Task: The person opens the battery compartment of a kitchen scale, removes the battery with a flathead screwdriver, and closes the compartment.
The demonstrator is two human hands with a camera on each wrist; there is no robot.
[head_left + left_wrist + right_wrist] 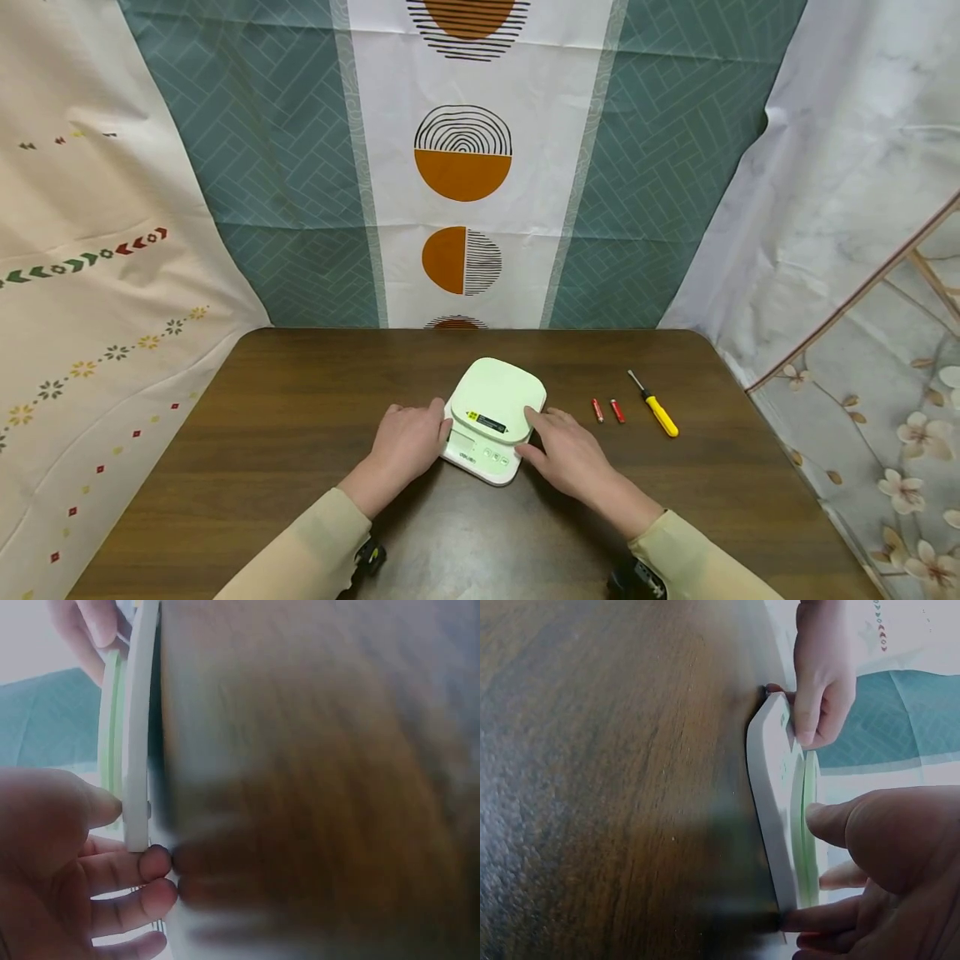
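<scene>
A white kitchen scale (498,400) with a pale green tint lies at an angle on the brown table. Its square platform bears a black and yellow label, and below that are a display and buttons. At its left edge, my left hand (408,437) grips the scale, thumb on top and fingertips down by the table, as the left wrist view shows. My right hand (566,450) holds the opposite side, with the thumb (829,823) against the platform's rim and the other fingers along the edge. The scale's underside is hidden.
To the right of the scale lie two small red batteries (597,410), side by side. Beyond them is a screwdriver (660,414) with a yellow handle. The table (315,383) ends at a patterned curtain (300,167) at the back, with cloth hanging on both sides.
</scene>
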